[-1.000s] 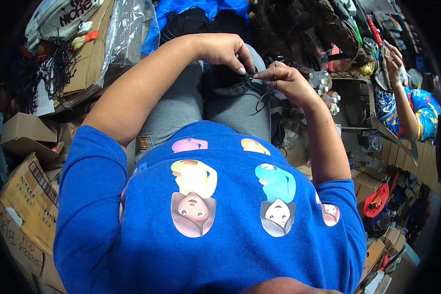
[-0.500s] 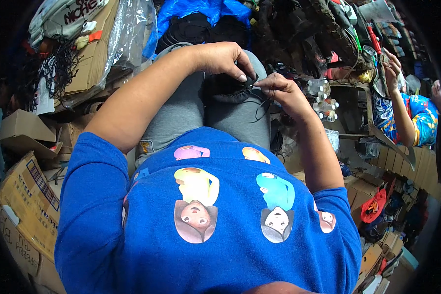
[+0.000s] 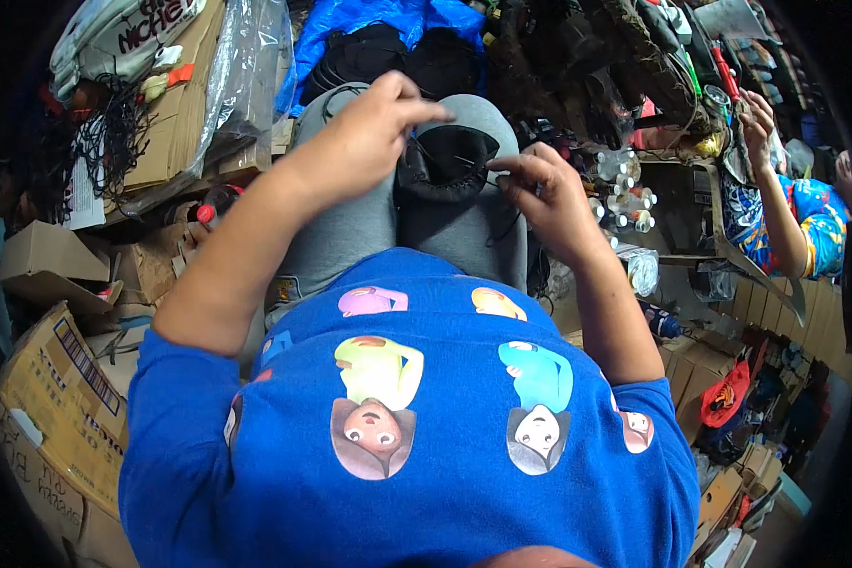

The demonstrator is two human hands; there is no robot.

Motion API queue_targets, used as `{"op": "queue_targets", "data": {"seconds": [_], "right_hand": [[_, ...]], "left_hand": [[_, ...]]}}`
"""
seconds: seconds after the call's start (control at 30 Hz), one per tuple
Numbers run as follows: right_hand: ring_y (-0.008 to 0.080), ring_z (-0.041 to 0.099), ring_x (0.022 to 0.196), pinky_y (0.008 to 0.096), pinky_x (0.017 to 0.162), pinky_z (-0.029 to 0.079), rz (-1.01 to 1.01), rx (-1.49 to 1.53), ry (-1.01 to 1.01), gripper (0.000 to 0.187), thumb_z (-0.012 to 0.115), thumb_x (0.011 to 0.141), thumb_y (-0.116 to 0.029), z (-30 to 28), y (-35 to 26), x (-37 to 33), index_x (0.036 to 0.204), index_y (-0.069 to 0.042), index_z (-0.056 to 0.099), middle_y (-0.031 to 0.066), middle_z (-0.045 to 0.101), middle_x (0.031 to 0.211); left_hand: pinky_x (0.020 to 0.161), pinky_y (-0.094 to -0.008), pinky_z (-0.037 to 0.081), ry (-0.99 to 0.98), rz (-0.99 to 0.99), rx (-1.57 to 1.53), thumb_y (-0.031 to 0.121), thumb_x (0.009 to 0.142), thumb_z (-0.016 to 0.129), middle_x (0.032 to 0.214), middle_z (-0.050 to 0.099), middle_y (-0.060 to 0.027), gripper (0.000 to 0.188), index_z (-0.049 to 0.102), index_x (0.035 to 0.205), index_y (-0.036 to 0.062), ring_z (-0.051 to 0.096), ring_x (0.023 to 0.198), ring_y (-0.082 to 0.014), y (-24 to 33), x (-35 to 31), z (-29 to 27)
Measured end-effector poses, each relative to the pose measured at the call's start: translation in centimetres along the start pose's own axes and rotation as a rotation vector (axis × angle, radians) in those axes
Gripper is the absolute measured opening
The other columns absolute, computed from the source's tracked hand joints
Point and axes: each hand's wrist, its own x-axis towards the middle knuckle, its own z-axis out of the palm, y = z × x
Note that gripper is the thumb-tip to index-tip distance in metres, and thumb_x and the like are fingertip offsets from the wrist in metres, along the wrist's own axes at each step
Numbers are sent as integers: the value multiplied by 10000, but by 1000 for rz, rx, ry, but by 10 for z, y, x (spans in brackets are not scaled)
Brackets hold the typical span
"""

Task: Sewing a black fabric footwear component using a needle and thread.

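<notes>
A black, rounded piece like a shoe upper (image 3: 445, 189) rests across my grey-trousered thighs, its opening facing up and its near edge gathered. Thumb and forefinger of my right hand (image 3: 546, 194) pinch its right rim. A thin line, cord or needle, crosses the opening beside those fingertips; I cannot tell which. My left hand (image 3: 374, 128) is raised just left of the piece, fingers curled and the forefinger pointing right, its tip blurred. What it pinches, if anything, is hidden. A loop of thin dark cord (image 3: 328, 106) shows on my left knee, beyond the wrist.
Black stacked pieces (image 3: 360, 59) lie on a blue plastic sheet ahead. Cardboard (image 3: 175, 123) and tangled black cords (image 3: 104, 142) are at left. Small clear bottles (image 3: 630, 201) stand right of my knee. Farther right, another person's arm (image 3: 776, 213) reaches up beside a red-handled tool (image 3: 724, 74).
My left hand has lifted off the black piece and moved left, uncovering its opening. My right hand stays at the right rim. A red-capped bottle now shows beside my left forearm.
</notes>
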Motion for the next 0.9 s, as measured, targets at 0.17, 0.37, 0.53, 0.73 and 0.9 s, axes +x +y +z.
{"op": "queue_targets", "data": {"seconds": [0.17, 0.37, 0.53, 0.73, 0.9], "right_hand": [[295, 544, 759, 378, 663, 442, -248, -394, 248, 267, 621, 727, -3, 24, -7, -15, 978, -88, 660, 98, 528, 791], [220, 558, 863, 294, 746, 448, 70, 13, 33, 352, 546, 739, 54, 5, 2, -7, 1014, -126, 672, 92, 514, 829], [161, 521, 836, 261, 760, 433, 53, 23, -95, 387, 484, 767, 93, -7, 6, 5, 1027, -123, 672, 54, 480, 881], [154, 514, 823, 259, 764, 432, 65, -49, -116, 377, 479, 774, 107, -11, 0, 11, 983, -125, 692, 41, 484, 871], [148, 520, 818, 254, 763, 430, 55, 6, -102, 346, 508, 780, 75, -10, 4, 12, 980, -132, 701, 29, 494, 848]], "left_hand": [[677, -310, 452, 63, -81, -94, -28, 719, 617, 741, 549, -80, 274, 677, 956, 96, 564, 711, -234, 13, -29, 15], [625, -283, 420, 135, 27, 256, 12, 699, 659, 727, 540, -72, 237, 692, 916, 101, 552, 700, -201, 9, -29, 23], [632, -269, 405, 75, -9, -175, 6, 714, 652, 725, 480, -25, 228, 711, 908, 111, 507, 703, -148, 0, -24, 22], [630, -269, 407, 67, -74, -195, 13, 729, 660, 727, 468, -26, 229, 715, 924, 121, 493, 688, -150, -9, -20, 28], [623, -269, 402, 41, -66, -174, 16, 735, 660, 729, 474, -24, 220, 717, 918, 125, 482, 679, -148, -8, -16, 28]]}}
